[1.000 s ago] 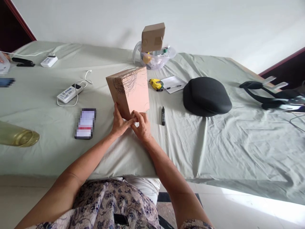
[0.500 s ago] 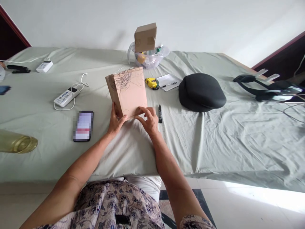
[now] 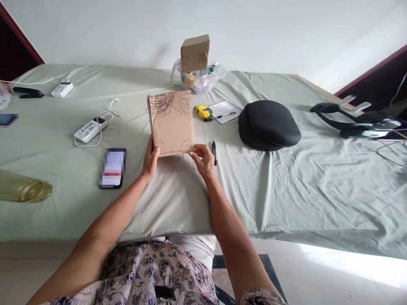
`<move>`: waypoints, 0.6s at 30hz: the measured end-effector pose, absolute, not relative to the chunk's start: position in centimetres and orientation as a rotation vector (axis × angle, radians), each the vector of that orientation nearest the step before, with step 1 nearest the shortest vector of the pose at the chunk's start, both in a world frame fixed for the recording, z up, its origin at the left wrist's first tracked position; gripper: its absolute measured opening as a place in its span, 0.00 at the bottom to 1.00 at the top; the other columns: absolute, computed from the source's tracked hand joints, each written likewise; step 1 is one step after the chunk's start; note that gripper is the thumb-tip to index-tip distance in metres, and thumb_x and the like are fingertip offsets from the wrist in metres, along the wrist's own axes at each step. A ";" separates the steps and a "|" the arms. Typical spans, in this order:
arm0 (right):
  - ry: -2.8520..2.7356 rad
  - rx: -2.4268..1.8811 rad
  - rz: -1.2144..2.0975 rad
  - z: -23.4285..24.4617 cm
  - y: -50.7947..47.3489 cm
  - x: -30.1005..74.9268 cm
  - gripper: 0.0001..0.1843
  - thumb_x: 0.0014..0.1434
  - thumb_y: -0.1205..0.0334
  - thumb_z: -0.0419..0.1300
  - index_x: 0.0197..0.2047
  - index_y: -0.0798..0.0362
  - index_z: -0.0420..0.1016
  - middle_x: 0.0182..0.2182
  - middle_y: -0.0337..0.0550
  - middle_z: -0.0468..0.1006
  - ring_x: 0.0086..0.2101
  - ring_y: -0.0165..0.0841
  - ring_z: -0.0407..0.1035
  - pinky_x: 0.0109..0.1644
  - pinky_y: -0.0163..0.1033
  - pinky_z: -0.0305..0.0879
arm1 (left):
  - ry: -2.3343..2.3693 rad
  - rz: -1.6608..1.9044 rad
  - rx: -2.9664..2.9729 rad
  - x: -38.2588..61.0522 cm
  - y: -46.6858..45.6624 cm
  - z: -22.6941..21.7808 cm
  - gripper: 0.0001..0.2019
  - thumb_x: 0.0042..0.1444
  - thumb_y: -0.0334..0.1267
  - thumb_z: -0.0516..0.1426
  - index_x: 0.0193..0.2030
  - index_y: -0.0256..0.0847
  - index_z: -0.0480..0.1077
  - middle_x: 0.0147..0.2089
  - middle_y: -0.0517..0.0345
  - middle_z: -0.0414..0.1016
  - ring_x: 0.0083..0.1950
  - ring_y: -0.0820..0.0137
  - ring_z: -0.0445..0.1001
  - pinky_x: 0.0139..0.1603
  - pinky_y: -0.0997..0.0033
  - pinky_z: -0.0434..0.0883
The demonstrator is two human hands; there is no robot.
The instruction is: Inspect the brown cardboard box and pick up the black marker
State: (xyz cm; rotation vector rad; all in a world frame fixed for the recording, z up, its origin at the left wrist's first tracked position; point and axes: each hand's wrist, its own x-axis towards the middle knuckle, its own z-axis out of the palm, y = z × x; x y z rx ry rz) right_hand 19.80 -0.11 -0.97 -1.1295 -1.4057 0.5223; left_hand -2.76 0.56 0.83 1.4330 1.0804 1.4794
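Observation:
A brown cardboard box with black scribbles on its face lies flat on the green cloth of the table. My left hand grips its near left corner. My right hand holds its near right corner with thumb and fingertips. A black marker lies just right of my right hand. A phone lies left of my left hand.
A power strip with a white cable lies at the left. Behind the box are a yellow tape measure, a notepad with a pen, and a clear bowl topped by a small carton. A black cushion and a headset lie right; a yellow bottle lies left.
The box has tipped from standing on its near edge down to lying flat. My hands slid apart from its near middle out to its two near corners.

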 end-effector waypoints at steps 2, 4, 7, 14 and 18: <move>-1.430 -1.101 0.585 -0.6 -0.5 19.5 0.27 0.56 0.33 0.68 0.43 0.48 0.73 0.33 0.37 0.75 0.31 0.31 0.72 0.40 0.41 0.75 | 1.061 1.520 1.419 -3.0 0.6 0.8 0.44 0.59 0.75 0.52 0.73 0.48 0.60 0.78 0.46 0.58 0.81 0.52 0.54 0.80 0.50 0.56; -1.473 -1.081 0.653 -0.3 -0.8 19.0 0.28 0.56 0.33 0.68 0.41 0.48 0.70 0.31 0.36 0.73 0.30 0.30 0.71 0.38 0.40 0.74 | 1.030 1.558 1.402 -3.2 0.7 0.8 0.46 0.55 0.76 0.56 0.73 0.49 0.58 0.78 0.45 0.57 0.80 0.52 0.56 0.79 0.50 0.59; -1.559 -1.073 0.751 -0.1 -1.2 18.3 0.29 0.56 0.30 0.66 0.37 0.48 0.66 0.29 0.35 0.71 0.29 0.30 0.68 0.36 0.39 0.73 | 1.026 1.556 1.365 -3.6 1.0 0.7 0.49 0.48 0.75 0.63 0.69 0.51 0.57 0.72 0.44 0.64 0.73 0.51 0.67 0.73 0.49 0.66; -1.629 -1.041 0.956 0.1 -1.7 17.4 0.32 0.52 0.28 0.68 0.32 0.49 0.65 0.27 0.35 0.70 0.27 0.28 0.66 0.33 0.37 0.70 | 1.088 1.614 1.347 -4.2 1.7 0.5 0.41 0.48 0.76 0.61 0.58 0.48 0.65 0.58 0.49 0.73 0.59 0.55 0.75 0.62 0.54 0.73; -1.598 -1.050 0.998 -0.1 -1.6 17.3 0.32 0.50 0.29 0.69 0.34 0.50 0.67 0.27 0.35 0.72 0.28 0.29 0.68 0.33 0.37 0.69 | 1.004 1.607 1.327 -3.8 1.8 0.4 0.48 0.46 0.75 0.64 0.67 0.54 0.57 0.63 0.49 0.69 0.64 0.55 0.73 0.65 0.54 0.72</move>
